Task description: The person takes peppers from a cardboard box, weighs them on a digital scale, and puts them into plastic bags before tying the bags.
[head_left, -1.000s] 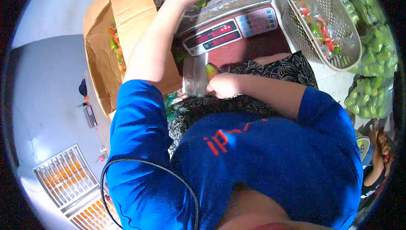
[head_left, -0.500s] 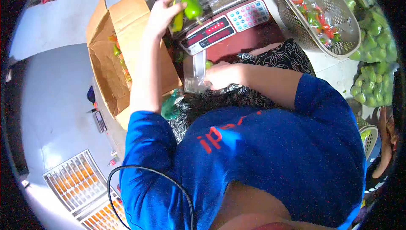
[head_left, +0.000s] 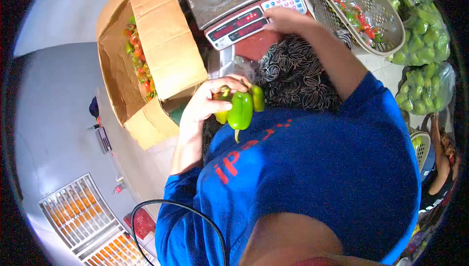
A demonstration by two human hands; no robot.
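Note:
My left hand [head_left: 207,97] is closed around several peppers in front of my chest. The clearest is a green bell pepper [head_left: 241,111] with its stem pointing down; a second green pepper [head_left: 258,98] and a yellowish one [head_left: 221,116] show beside it. My right hand [head_left: 283,20] is at the lit display of a red digital scale [head_left: 239,26], by the edge of the keypad. Its fingers are blurred, and whether they hold anything is unclear. A clear plastic bag [head_left: 239,69] lies at my lap, just beyond the peppers.
An open cardboard box [head_left: 168,36] with red and green peppers inside stands at the left. To the right is a pale plastic basket [head_left: 398,41] of bagged peppers. Bags of green produce [head_left: 425,92] lie beyond it. Another person's arm [head_left: 441,168] shows at the right edge.
My left hand has come from above the scale back toward my chest with the peppers. My right hand has left the plastic bag and moved forward to the scale's display.

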